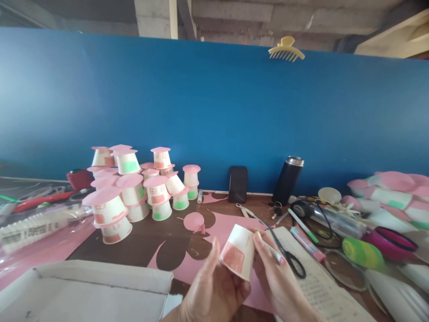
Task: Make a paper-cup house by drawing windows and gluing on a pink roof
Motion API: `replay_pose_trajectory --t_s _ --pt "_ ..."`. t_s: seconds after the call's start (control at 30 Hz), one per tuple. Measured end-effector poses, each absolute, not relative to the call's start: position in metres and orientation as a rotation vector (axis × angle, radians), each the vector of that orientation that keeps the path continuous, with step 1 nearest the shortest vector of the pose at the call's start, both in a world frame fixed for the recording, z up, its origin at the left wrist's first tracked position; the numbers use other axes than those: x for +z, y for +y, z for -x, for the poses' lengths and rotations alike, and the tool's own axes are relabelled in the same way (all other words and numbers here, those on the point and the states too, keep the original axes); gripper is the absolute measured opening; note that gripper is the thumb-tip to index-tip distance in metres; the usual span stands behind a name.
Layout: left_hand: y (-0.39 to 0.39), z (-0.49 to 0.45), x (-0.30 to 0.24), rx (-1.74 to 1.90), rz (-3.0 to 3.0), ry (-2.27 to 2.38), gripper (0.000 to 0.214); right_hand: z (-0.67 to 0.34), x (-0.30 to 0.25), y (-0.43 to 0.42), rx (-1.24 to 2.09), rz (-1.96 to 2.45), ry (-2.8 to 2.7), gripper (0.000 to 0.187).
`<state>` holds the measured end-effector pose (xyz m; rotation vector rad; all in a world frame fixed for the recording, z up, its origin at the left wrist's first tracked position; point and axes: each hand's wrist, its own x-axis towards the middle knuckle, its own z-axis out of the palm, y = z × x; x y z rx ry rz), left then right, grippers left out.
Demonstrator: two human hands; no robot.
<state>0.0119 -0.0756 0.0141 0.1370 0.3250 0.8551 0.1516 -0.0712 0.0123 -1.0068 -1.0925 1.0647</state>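
A white paper cup with a salmon-pink patch drawn on its side is tilted upside down in my left hand, whose fingers curl around and under it. My right hand is closed on a white marker with a pink end. Its fingertips are at the cup's right side, where thin pink lines show. The marker's tip is hard to make out. Below the hands lies pink paper with round cut-outs. Scissors with black handles rest on a printed sheet to the right.
Stacked decorated cups with pink paper roofs stand at the left. An open cardboard box is at front left. A phone and a black bottle lean against the blue partition. Clutter, including a pink marker, covers the right.
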Motion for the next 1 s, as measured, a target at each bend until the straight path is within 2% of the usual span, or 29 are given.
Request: replay_pose_trajectory --t_s 0.1,0.17,0.3,0.43,0.57,0.77,1.0 --pt "-0.078 -0.013 0.004 0.879 -0.197 0.314 0.028 -0.155 0.012 -0.07 0.871 1.08 -1.168 0.036" --pt "-0.079 -0.015 0.0 0.894 -0.241 0.329 0.023 -0.158 0.014 -0.071 0.75 1.168 -1.164 0.035" --pt "-0.081 -0.019 0.001 0.896 -0.317 0.388 0.026 -0.161 0.016 -0.074 0.64 1.332 -1.155 0.03" --pt "-0.08 -0.02 0.005 0.929 -0.307 0.486 0.022 -0.161 0.012 -0.073 0.616 1.304 -1.286 0.037" --pt "-0.077 -0.019 0.006 0.999 -0.205 0.59 0.022 -0.167 0.015 -0.074 0.452 1.353 -1.245 0.043" --pt "-0.074 -0.019 0.006 1.071 -0.248 0.644 0.026 -0.176 0.032 -0.09 0.081 1.196 -1.472 0.027" --pt "-0.072 -0.019 0.002 1.123 -0.329 0.657 0.032 -0.162 0.033 -0.099 0.224 1.306 -1.456 0.021"
